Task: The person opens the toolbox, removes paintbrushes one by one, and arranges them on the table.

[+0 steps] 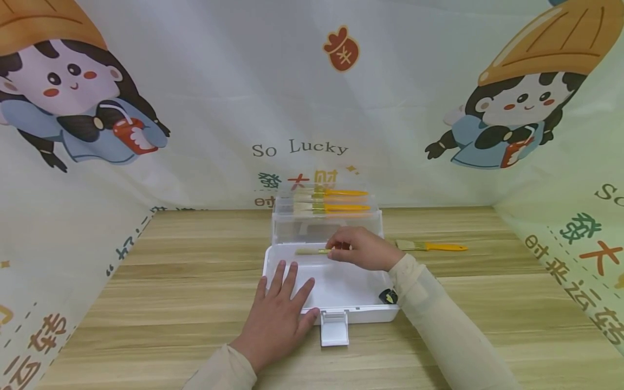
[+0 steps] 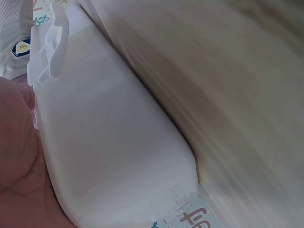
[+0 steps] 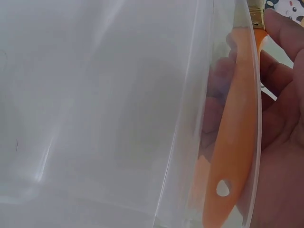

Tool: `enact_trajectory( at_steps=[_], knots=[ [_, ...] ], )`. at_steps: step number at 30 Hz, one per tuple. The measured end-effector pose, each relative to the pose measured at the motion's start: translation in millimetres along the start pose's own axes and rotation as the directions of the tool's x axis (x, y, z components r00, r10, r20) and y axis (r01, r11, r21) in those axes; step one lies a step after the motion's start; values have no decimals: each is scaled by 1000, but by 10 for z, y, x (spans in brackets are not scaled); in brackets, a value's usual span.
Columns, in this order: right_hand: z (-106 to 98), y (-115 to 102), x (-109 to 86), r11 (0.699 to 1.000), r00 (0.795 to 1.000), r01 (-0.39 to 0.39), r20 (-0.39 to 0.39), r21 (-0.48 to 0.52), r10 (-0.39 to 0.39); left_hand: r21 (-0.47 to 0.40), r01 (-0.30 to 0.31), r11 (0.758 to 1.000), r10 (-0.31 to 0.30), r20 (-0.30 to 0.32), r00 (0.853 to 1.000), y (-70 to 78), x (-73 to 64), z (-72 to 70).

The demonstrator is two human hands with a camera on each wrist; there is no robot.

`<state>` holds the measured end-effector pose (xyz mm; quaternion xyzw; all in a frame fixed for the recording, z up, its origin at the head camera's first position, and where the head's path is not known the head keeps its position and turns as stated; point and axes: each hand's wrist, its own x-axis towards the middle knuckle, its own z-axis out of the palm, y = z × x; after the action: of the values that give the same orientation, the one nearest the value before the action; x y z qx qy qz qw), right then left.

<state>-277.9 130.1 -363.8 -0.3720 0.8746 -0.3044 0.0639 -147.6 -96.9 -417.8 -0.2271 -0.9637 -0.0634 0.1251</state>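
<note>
A white plastic box (image 1: 358, 284) stands with its clear lid (image 1: 375, 225) raised at the back. Inside, along the rear wall, a flat paintbrush (image 1: 312, 251) points its pale bristles left. My right hand (image 1: 363, 248) pinches it near the metal ferrule. The right wrist view shows its orange handle (image 3: 236, 118) through clear plastic, beside my thumb and fingers. My left hand (image 1: 278, 319) rests on the box's front left rim, fingers spread and straight over the inside. In the left wrist view, my palm (image 2: 19, 161) lies against the box wall (image 2: 114, 128).
More paintbrushes (image 1: 346, 208) with yellow-orange handles lie in the raised lid section. Another paintbrush (image 1: 441, 247) lies on the wooden table (image 1: 195, 281), right of the box. A white latch (image 1: 334, 329) hangs open at the front. Printed cloth (image 1: 409, 108) encloses the table.
</note>
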Motion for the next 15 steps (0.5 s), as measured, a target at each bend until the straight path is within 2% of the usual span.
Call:
enact_trajectory(
  at_steps=[8, 15],
  knots=[
    [4, 2, 3, 1000, 1000, 4, -2, 7, -4, -4, -1, 1000, 1, -4, 1000, 3, 0, -6],
    [6, -9, 10, 1000, 999, 1, -37, 4, -1, -7, -3, 1000, 2, -9, 1000, 1, 4, -2]
  ],
)
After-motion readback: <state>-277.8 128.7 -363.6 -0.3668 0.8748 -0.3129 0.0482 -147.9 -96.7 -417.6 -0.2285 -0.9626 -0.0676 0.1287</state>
